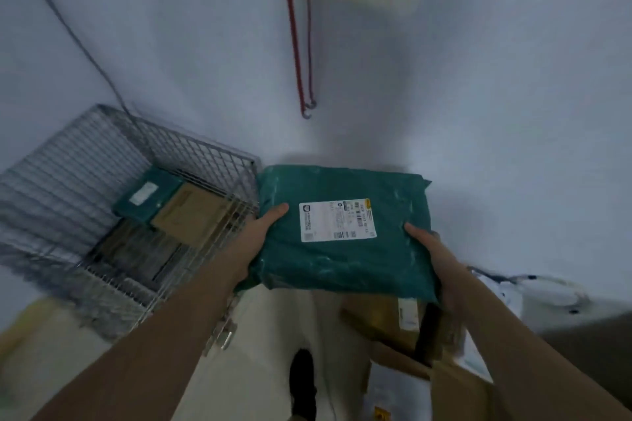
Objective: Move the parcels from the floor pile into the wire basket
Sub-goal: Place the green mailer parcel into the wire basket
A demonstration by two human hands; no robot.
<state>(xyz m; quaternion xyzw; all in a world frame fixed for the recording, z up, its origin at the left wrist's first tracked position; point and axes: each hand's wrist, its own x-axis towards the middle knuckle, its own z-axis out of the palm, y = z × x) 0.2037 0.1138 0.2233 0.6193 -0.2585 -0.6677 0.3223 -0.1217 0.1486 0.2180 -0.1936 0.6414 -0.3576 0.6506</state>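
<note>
Green poly mailer parcel (345, 260) was held in the air flat, label side up, long axis running left-right across the view, its white shipping label (337, 220) printed sideways to the camera. Left hand (263, 232) gripped the left edge, thumb on top, fingers hidden beneath. Right hand (431, 249) gripped the right edge, thumb on top, fingers wrapped under. Parcel's left edge sat just beside the near-right rim of the wire basket (68, 181), not over it. Basket already held a small green parcel (147, 195) and a brown cardboard box (195, 212), with open room toward its left side. Floor pile (403, 321) of cardboard parcels lay below the right forearm. Red hooked cord (301, 44) hung on the wall behind.
</note>
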